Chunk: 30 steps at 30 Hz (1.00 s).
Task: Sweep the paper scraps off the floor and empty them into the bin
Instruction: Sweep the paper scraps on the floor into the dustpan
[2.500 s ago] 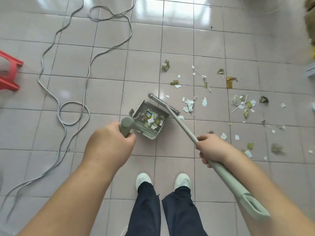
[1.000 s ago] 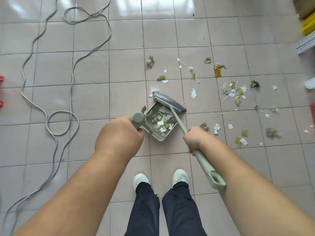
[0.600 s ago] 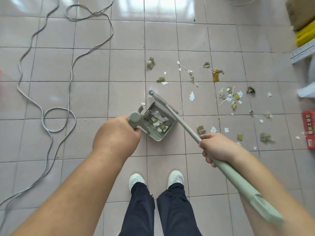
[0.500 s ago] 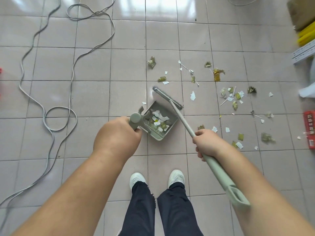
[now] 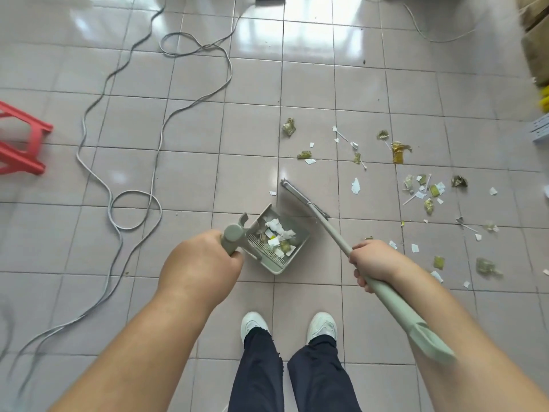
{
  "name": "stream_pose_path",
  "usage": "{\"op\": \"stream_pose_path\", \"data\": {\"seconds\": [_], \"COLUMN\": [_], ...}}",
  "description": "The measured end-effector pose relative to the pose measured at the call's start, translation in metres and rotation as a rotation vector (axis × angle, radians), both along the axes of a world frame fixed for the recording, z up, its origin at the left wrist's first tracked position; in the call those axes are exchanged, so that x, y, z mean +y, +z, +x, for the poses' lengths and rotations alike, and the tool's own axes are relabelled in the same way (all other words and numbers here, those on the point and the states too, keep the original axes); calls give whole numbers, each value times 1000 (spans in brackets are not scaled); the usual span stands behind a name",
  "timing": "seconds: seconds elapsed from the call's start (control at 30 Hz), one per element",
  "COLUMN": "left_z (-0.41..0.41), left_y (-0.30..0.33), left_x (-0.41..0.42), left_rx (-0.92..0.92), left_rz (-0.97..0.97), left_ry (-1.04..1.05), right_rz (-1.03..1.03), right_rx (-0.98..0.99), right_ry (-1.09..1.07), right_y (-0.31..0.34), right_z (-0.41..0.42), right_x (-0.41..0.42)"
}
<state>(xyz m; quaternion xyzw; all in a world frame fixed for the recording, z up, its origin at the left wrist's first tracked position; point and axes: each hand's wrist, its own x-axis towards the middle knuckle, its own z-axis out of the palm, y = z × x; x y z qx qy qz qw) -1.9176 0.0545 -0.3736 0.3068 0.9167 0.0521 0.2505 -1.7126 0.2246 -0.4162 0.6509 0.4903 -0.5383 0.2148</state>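
Both hands are busy: the left hand (image 5: 205, 264) is wrapped around the upright handle of the dustpan (image 5: 277, 243), fingers curled tight on it, and the right hand (image 5: 375, 263) is closed round the shaft of the broom (image 5: 335, 236), partway down its length. The dustpan sits on the tiled floor (image 5: 190, 179) just ahead of the white shoes (image 5: 254, 322), its open mouth facing up and to the right, with white and green paper scraps already lying inside it. The broom's long axis runs diagonally, from the grip end low on the right to the head (image 5: 303, 199) at upper left, which rests on the floor just beyond the mouth of the dustpan. Most of the remaining paper scraps (image 5: 424, 190) lie to the right of the broom head and farther from the feet, scattered over several tiles, with a few more near the right forearm; the right hand is clearly the nearer one to them. Judging from this, the next stroke would need the broom head carried out to the right, past the scraps, then drawn back leftward toward the dustpan's mouth. No bin is in view. A grey cable (image 5: 133, 200) loops across the floor on the left, near a red stool (image 5: 22, 144).
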Motion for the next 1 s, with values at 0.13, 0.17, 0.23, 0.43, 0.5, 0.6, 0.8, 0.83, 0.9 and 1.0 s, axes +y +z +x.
{"op": "stream_pose_path", "data": {"seconds": [0.13,0.17,0.23,0.43,0.5,0.6,0.8,0.83,0.9,1.0], "left_z": [-20,-24,-30,-43,-46,-49,-54,-54,-57,-61], "left_y": [2,1,-3,-15,-17,-16,-13,-12,-11,-13], "left_x": [-24,-28,-35,-38,-35,-30,-14,-8,6,32], "left_rx": [15,13,9,7,0,-7,-15,-18,-17,8], "left_rz": [-8,-10,-19,-15,-3,-5,34,46,59,64], "left_ry": [55,68,83,117,101,70,62,64,62,44], "right_rz": [54,69,91,39,-21,-54,36,60,104,134], "right_rx": [-4,-14,-44,-99,-119,-97,-50,-52,-52,-68], "right_ry": [81,116,183,333,335,265,185,177,173,174], "right_y": [-11,-16,-26,-33,-23,3,27,24,17,7], "right_z": [-41,-53,-76,-111,-102,-81,-70,-73,-81,-90], "right_x": [1,-1,-6,-41,-50,-48,-27,-20,-5,20]}}
